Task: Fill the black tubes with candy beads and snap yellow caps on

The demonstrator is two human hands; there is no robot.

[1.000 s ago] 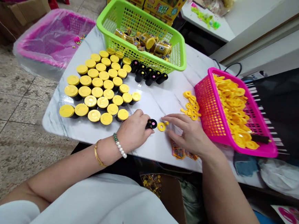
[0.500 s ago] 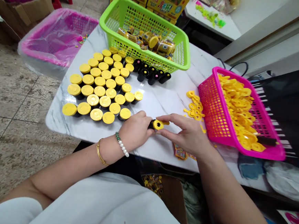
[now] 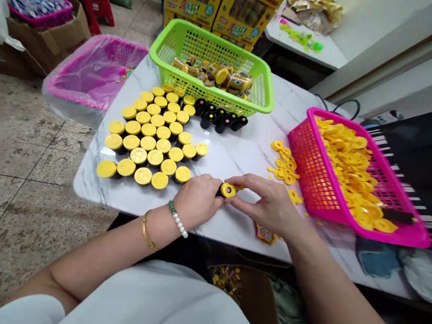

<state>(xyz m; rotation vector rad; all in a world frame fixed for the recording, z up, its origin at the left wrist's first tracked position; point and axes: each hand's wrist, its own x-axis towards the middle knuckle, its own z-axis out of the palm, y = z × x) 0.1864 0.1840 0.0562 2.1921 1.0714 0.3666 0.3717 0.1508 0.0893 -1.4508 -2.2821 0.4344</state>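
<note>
My left hand (image 3: 196, 200), with a bead bracelet and a gold bangle at its wrist, is closed around a small black tube (image 3: 220, 191) above the table's front part. At the tube's mouth sits a yellow ring piece (image 3: 228, 185), pinched between the thumb and fingers of my right hand (image 3: 274, 206). Something pink shows through the ring's hole. To the left stand several black tubes topped with yellow caps (image 3: 147, 143). Farther back, several open black tubes (image 3: 222, 121) stand close together, with small pink or yellow bits in some mouths.
A green basket (image 3: 210, 94) of yellow containers stands behind the tubes. On the right, a pink basket (image 3: 305, 164) holds yellow ring pieces, with loose ones (image 3: 286, 166) beside it. Printed packets (image 3: 265, 234) lie by my right wrist. A plastic-lined pink basket (image 3: 63, 80) stands left of the table.
My view has tilted, so the table appears lower. Both hands keep their hold at the tube; a pink spot now shows through the ring, where the hole looked dark.
</note>
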